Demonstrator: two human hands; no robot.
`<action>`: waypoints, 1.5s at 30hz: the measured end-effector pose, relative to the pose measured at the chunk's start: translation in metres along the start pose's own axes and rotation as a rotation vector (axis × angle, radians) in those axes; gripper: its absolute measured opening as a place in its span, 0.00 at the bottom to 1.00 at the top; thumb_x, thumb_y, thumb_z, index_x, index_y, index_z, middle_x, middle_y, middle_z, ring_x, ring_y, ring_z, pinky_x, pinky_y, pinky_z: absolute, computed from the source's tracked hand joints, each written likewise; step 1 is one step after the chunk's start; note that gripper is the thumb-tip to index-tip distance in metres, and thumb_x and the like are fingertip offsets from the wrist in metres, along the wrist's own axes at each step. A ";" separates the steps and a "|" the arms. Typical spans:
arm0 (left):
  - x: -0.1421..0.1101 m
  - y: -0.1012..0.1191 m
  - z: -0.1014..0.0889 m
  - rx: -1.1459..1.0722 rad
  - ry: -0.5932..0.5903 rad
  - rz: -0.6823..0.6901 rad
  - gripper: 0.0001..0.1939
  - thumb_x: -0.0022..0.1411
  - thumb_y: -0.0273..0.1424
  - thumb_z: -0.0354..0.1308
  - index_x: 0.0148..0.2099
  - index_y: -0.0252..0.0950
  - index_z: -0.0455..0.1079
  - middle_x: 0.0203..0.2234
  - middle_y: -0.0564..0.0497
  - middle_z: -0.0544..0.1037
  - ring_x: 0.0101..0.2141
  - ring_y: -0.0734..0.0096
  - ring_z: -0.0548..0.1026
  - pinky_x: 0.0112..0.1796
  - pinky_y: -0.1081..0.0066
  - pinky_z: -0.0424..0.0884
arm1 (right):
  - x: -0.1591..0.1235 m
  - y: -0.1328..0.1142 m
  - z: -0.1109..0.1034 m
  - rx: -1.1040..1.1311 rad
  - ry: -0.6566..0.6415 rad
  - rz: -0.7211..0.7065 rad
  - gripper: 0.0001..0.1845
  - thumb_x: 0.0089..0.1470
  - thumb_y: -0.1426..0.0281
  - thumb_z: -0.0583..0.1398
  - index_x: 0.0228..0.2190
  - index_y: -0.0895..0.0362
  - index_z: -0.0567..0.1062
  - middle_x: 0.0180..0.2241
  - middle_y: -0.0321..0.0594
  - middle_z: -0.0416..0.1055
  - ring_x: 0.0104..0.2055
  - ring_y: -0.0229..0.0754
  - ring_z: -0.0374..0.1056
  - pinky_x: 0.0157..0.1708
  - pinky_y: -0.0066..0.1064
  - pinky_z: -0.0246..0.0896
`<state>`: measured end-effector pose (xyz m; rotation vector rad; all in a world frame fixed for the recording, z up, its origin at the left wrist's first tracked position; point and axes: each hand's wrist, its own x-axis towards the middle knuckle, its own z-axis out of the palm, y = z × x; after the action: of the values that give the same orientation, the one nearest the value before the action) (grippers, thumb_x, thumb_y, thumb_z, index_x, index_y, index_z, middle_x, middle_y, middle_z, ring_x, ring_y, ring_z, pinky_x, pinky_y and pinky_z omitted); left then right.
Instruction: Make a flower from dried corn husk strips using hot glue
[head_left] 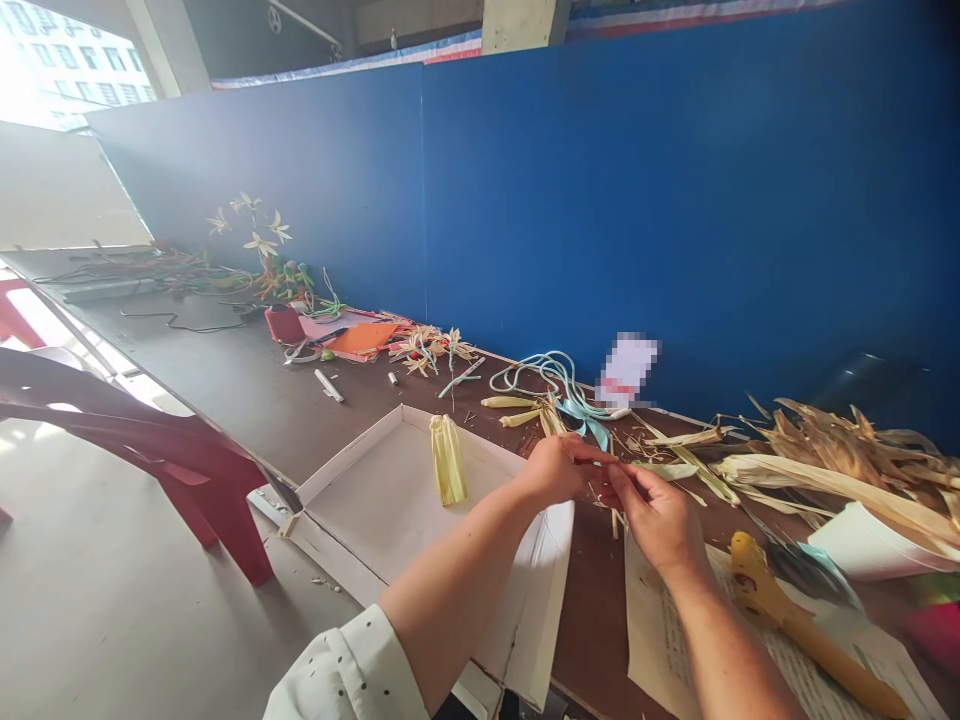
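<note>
My left hand [559,468] and my right hand [658,515] meet over the brown table [225,380], fingers pinched together on a thin strip of dried corn husk [611,462] held between them. Both hands are closed on it. A folded yellow husk bundle [448,458] lies in the shallow white cardboard tray [360,500] just left of my left hand. More husk strips [675,465] lie scattered right behind my fingers.
A pile of dried husks [847,455] fills the back right. A yellow glue gun [787,615] rests on paper at the right, beside a white cup [862,545]. Light-blue cord [551,380], husk flowers [435,348] and a red chair [172,450] are to the left. A blue partition [675,200] backs the table.
</note>
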<state>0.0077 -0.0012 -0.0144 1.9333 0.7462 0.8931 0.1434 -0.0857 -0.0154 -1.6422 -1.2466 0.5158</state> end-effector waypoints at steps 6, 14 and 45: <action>-0.009 0.011 0.002 0.269 0.002 0.171 0.14 0.56 0.28 0.56 0.45 0.39 0.75 0.32 0.53 0.77 0.35 0.72 0.73 0.40 0.73 0.68 | 0.000 -0.004 0.001 -0.010 0.058 0.041 0.20 0.44 0.51 0.61 0.29 0.55 0.78 0.25 0.42 0.77 0.29 0.49 0.74 0.30 0.35 0.68; -0.014 0.017 0.008 0.356 0.028 0.071 0.14 0.56 0.32 0.56 0.46 0.39 0.70 0.32 0.53 0.78 0.35 0.68 0.74 0.40 0.70 0.69 | 0.008 0.012 0.006 0.338 0.112 0.267 0.16 0.37 0.56 0.67 0.28 0.54 0.79 0.26 0.40 0.77 0.29 0.47 0.74 0.30 0.35 0.72; -0.005 0.011 0.000 0.156 -0.006 -0.123 0.10 0.55 0.35 0.56 0.37 0.39 0.76 0.30 0.54 0.78 0.32 0.73 0.72 0.35 0.75 0.66 | 0.010 0.016 -0.003 0.417 0.078 0.151 0.15 0.41 0.55 0.67 0.30 0.49 0.77 0.31 0.39 0.77 0.30 0.45 0.71 0.32 0.37 0.71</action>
<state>0.0061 -0.0102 -0.0060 1.9998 0.9446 0.7734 0.1578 -0.0779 -0.0261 -1.3901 -0.8888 0.7431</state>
